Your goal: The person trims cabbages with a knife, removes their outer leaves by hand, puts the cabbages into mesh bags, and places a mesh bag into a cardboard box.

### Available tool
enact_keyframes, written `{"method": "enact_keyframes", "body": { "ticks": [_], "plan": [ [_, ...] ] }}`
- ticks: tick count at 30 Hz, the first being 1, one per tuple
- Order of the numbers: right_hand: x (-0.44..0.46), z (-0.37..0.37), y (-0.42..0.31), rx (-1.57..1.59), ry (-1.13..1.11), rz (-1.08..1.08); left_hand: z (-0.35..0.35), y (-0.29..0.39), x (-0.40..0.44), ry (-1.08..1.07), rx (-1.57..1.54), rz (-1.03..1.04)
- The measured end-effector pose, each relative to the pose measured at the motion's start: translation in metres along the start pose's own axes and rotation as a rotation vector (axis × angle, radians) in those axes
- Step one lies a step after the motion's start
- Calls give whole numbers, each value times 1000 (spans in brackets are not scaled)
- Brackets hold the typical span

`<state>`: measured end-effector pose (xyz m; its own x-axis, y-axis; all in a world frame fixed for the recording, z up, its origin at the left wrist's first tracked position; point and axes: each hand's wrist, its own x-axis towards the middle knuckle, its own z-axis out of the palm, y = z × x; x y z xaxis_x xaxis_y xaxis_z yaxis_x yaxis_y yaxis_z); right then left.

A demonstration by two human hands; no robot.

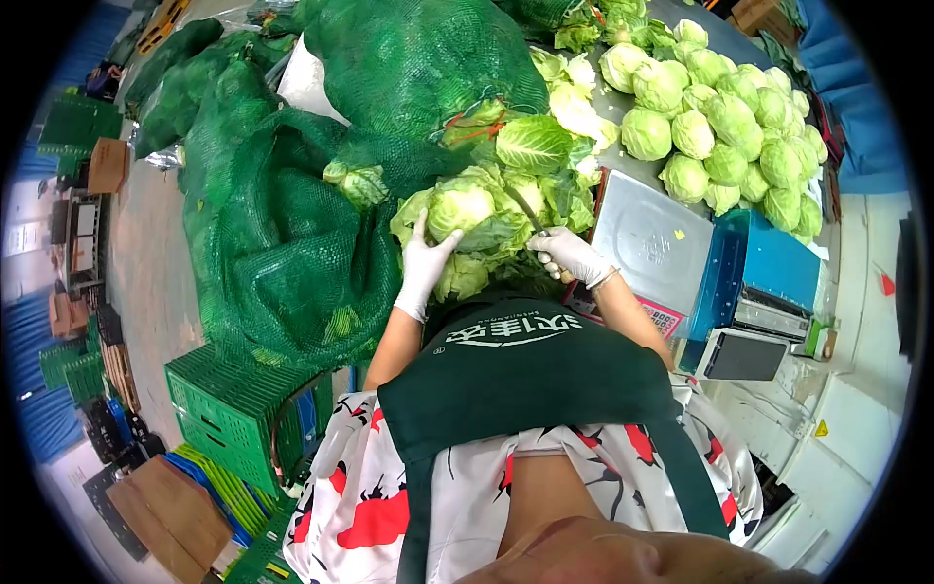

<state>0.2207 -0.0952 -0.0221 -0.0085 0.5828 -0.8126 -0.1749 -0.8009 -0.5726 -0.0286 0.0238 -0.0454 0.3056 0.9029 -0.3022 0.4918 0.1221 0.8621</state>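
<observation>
My left hand, in a white glove, grips the near left side of a cabbage, thumb and fingers apart against its leaves. My right hand, also gloved, is closed around the handle of a knife. Its dark blade points up and left, beside the cabbage's right side. Loose outer leaves lie around and under the cabbage, and a large pale-veined leaf rests just beyond it. Whether the blade touches the cabbage I cannot tell.
Green mesh sacks bulge at the back and left, with a slack net nearer. A pile of trimmed cabbages stands back right. At right are a metal scale and a blue bin; a green crate sits lower left.
</observation>
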Motion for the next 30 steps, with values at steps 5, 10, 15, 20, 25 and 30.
{"method": "enact_keyframes", "body": {
  "ticks": [5,10,15,20,25,30],
  "plan": [
    [0,15,-3,-167,88,-32,1,2,3,-44,-356,-323],
    [10,9,2,-242,107,-49,23,-2,27,59,-361,-304],
    [9,0,0,-234,97,-20,-14,-44,27,-319,-982,-329],
    [3,-6,0,-320,87,-48,-42,1,-9,-470,-1303,-188],
    [-46,-5,-26,-132,216,-296,-48,15,-5,-527,-938,-33],
    [-66,1,-43,-463,318,-671,-13,39,23,-590,-333,126]
  ]
}}
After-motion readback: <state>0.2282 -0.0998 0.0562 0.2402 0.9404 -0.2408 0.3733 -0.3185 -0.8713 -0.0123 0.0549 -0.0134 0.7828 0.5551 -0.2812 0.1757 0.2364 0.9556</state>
